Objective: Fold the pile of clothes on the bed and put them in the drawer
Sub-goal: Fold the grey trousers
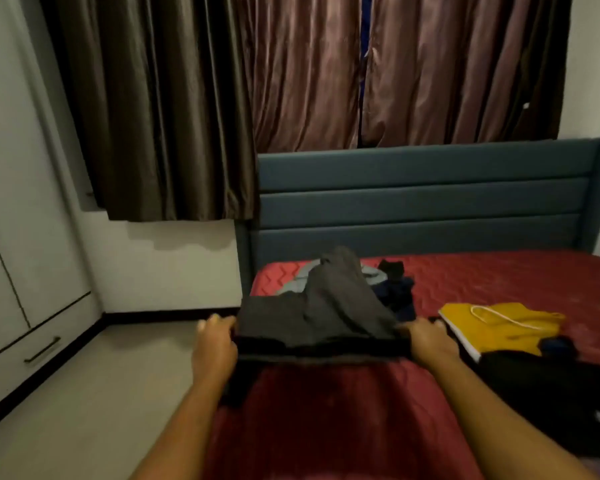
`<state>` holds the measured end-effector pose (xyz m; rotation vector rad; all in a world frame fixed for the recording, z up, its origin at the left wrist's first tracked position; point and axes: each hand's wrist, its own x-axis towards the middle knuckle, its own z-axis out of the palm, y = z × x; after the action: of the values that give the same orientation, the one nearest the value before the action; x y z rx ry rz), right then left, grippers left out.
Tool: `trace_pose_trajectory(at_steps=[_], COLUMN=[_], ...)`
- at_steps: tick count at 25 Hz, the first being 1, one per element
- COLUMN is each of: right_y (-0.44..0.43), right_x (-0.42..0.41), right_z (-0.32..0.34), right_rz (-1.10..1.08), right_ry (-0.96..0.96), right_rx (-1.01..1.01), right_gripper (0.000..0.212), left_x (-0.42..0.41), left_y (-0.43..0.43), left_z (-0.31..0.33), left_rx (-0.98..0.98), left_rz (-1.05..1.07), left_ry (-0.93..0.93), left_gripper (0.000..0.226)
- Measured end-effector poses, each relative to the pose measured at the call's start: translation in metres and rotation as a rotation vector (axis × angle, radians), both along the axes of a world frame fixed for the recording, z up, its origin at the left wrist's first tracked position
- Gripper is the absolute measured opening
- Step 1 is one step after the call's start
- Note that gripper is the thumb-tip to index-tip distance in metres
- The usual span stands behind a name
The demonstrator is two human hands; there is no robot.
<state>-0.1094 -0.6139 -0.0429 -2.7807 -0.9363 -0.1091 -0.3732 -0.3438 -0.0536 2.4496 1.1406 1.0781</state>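
Both hands are on one item. Left hand and right hand each grip an end of the grey garment at its dark waistband, fingers curled over the edge. It could be shorts or trousers, I cannot tell.

The band is pulled taut between the hands and held above the near part of the bed. The rest of the cloth trails away toward the pile. My read is that holding it wide and level squares the garment up, so it can be laid flat on the free red patch below the hands for a clean fold.

The pile of grey, navy and black pieces sits unfolded near the headboard, just behind the held item. A yellow top lies flat to the right, beside the right hand and apart from the pile. It looks folded and parked there as a done stack. Black cloth lies next to it, and I cannot tell whether that is folded.

The drawer is low in the white cabinet on the left, across the floor, and looks closed. Nothing seems stowed yet, so I'd call this early in the task, at the folding stage. One risk is the trailing end dragging pile pieces along.
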Motion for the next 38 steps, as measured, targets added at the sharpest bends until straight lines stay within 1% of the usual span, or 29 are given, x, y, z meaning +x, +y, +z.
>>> trace_pose_trajectory(at_steps=[1,2,3,4,6,7,9,11,14,16,18,20,22,24,25,26,28,31,32,34,35,36,37,38], right_y=[-0.013,-0.024,-0.033,-0.037,-0.032,-0.027,-0.014,-0.006,-0.004,-0.001,0.001,0.001,-0.005,-0.016,-0.022,-0.028,-0.033,-0.036,-0.035,-0.034,-0.032,-0.030,-0.029,-0.028], right_x=[-0.021,-0.041,-0.063,-0.083,-0.109,-0.116,-0.123,-0.127,-0.123,-0.116,-0.107,-0.099,-0.089,-0.080,-0.076,-0.075,-0.076,-0.081,-0.081,-0.083,-0.084,-0.081,-0.078,-0.074], right_z=[-0.046,-0.088,-0.126,-0.152,-0.172,-0.172,-0.172,-0.173,-0.181,-0.182,-0.180,-0.179,-0.178,-0.178,-0.179,-0.180,-0.181,-0.181,-0.182,-0.181,-0.181,-0.183,-0.183,-0.182], right_rz=[0.017,0.044,0.060,0.068,0.094,0.114,0.169,0.203,0.215,0.239,0.247,0.219,0.135,0.031,-0.019,-0.066,-0.132,-0.147,-0.142,-0.110,-0.104,-0.097,-0.090,-0.082], right_ry=[0.101,0.156,0.168,0.149,0.067,0.034,0.013,0.060,0.087,0.087,0.058,-0.010,-0.035,0.006,0.037,0.070,0.170,0.339,0.381,0.432,0.467,0.512,0.578,0.686], right_rx=[-0.163,-0.278,-0.366,-0.430,-0.473,-0.478,-0.492,-0.527,-0.557,-0.527,-0.516,-0.514,-0.518,-0.514,-0.503,-0.489,-0.449,-0.400,-0.410,-0.446,-0.466,-0.470,-0.460,-0.408], right_gripper=[0.039,0.040,0.041,0.041,0.039,0.037,0.038,0.050,0.060,0.056,0.048,0.041,0.039,0.041,0.043,0.045,0.051,0.055,0.056,0.061,0.066,0.071,0.076,0.081], left_x=[-0.019,-0.035,-0.053,-0.069,-0.093,-0.100,-0.107,-0.107,-0.103,-0.099,-0.094,-0.090,-0.087,-0.084,-0.083,-0.083,-0.085,-0.097,-0.100,-0.107,-0.110,-0.112,-0.113,-0.112], left_y=[-0.017,-0.032,-0.048,-0.063,-0.082,-0.086,-0.085,-0.077,-0.071,-0.070,-0.073,-0.077,-0.079,-0.084,-0.088,-0.091,-0.091,-0.082,-0.080,-0.074,-0.073,-0.071,-0.070,-0.069], left_z=[-0.048,-0.090,-0.128,-0.160,-0.197,-0.205,-0.205,-0.200,-0.202,-0.204,-0.206,-0.204,-0.204,-0.208,-0.208,-0.208,-0.206,-0.205,-0.203,-0.202,-0.201,-0.200,-0.198,-0.195], left_rx=[-0.090,-0.173,-0.241,-0.274,-0.312,-0.353,-0.463,-0.575,-0.640,-0.661,-0.689,-0.642,-0.536,-0.403,-0.364,-0.366,-0.449,-0.593,-0.622,-0.697,-0.763,-0.861,-0.983,-1.125], left_rz=[-0.038,-0.082,-0.110,-0.117,-0.084,-0.070,-0.041,-0.052,-0.110,-0.097,-0.075,-0.068,-0.042,-0.029,-0.033,-0.029,0.000,0.017,0.013,-0.017,-0.040,-0.062,-0.082,-0.100], left_ry=[0.201,0.350,0.452,0.521,0.559,0.527,0.438,0.330,0.272,0.197,0.153,0.131,0.145,0.266,0.319,0.346,0.322,0.216,0.195,0.150,0.122,0.055,-0.033,-0.137], left_gripper=[0.025,0.025,0.027,0.029,0.039,0.043,0.042,0.042,0.048,0.053,0.054,0.052,0.055,0.058,0.057,0.056,0.053,0.045,0.044,0.050,0.053,0.057,0.059,0.058])
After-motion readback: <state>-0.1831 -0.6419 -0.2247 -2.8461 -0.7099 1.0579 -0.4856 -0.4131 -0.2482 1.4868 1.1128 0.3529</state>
